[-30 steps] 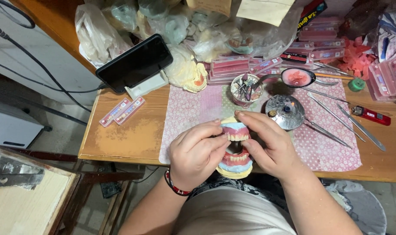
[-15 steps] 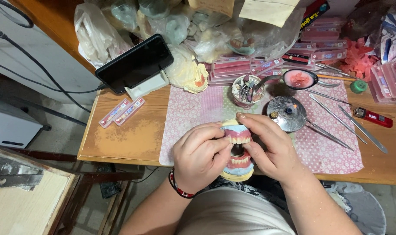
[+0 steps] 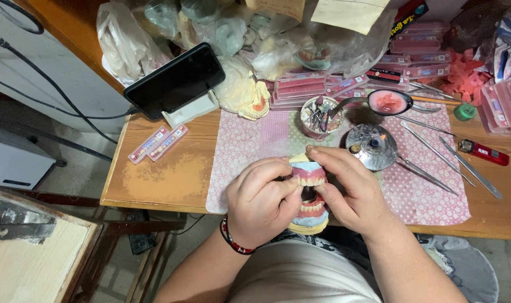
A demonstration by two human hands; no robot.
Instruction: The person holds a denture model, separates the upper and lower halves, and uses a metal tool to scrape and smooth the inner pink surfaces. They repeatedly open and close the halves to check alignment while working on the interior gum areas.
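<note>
Both hands are clamped on the denture model (image 3: 307, 196), left hand (image 3: 259, 206) curled around its left side with fingers pressed in, right hand (image 3: 351, 193) pinching it from the right with fingertips on the upper arch. From my feed, the model sits between the two palms, held just above the near edge of the wooden table (image 3: 171, 179), its jaws parted so I can see both rows of teeth, pink gums and pale blue bases.

Going down in size: the pink flowered cloth (image 3: 429, 196) covers the middle of the table. A black phone (image 3: 175, 80) leans on a white stand at the back left, with bagged plaster casts (image 3: 227, 33) piled behind. Stacks of pink trays (image 3: 306, 90) sit just past the cloth. A round metal lid (image 3: 371, 147) is right beside my right hand, a small cup of burs (image 3: 317, 115) behind it. Long metal tools (image 3: 435, 151) lie to the right, then a red lighter (image 3: 484, 152). Two small tooth strips (image 3: 157, 143) rest on bare wood left of the cloth.
</note>
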